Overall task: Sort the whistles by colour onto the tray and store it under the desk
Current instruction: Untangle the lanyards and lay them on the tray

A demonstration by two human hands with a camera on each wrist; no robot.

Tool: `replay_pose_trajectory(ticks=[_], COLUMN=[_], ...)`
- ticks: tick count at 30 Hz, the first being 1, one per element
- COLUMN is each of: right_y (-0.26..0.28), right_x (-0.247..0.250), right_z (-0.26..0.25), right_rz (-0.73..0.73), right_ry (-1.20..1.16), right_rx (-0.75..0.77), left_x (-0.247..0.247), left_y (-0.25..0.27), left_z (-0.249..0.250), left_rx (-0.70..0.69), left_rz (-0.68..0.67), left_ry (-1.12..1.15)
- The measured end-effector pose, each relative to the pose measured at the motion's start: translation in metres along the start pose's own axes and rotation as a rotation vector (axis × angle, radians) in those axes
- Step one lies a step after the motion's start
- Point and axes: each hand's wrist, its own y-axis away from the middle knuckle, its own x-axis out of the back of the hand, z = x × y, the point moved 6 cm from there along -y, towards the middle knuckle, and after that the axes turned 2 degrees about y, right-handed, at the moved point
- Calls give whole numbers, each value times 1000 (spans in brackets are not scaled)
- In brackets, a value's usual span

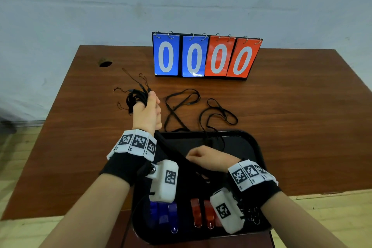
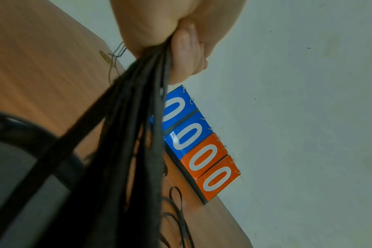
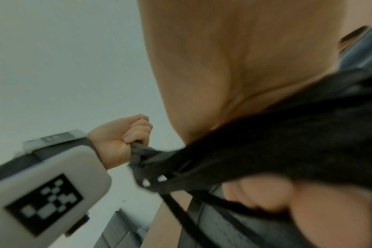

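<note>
A black tray (image 1: 249,143) sits at the near edge of the brown desk (image 1: 291,117). Blue whistles (image 1: 164,216) lie at its near left and red whistles (image 1: 203,216) at its near middle, partly hidden by my wrist cameras. My left hand (image 1: 148,113) is raised above the desk and grips a bunch of black lanyards (image 2: 125,134) in a fist. The bunch runs taut down to my right hand (image 1: 205,158), which holds it lower, over the tray. In the right wrist view the lanyard bunch (image 3: 276,134) passes through my right palm.
A flip scoreboard (image 1: 206,56) showing blue and red zeros stands at the back of the desk. Two loose black lanyards (image 1: 201,110) lie on the desk beyond the tray. A cable hole (image 1: 105,64) is at the back left.
</note>
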Motion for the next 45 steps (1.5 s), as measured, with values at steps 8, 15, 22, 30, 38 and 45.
replay_pose_trajectory(ticks=[8,15,22,30,38,45], right_y=[-7,-13,-9,-46,-28,-5], right_x=[-16,62,121,135,142,145], right_z=[14,48,88,102,91,46], right_rz=[-197,535,949,851,916,747], right_ry=[121,-143,-138,10,-182,-347], right_rx=[-70,-96,-280,-436,-242,20], left_x=[-6,-37,-63,-76,-80,-112], left_y=[-1,-1,-14,-28,-32,-18], left_z=[2,-23,-38,-54,-57,-30], left_rx=[22,93,120,146,113,-55], left_rz=[-28,-139,-203,-203,-180,-390], left_ry=[-24,-101,-152,-142,-171,-350])
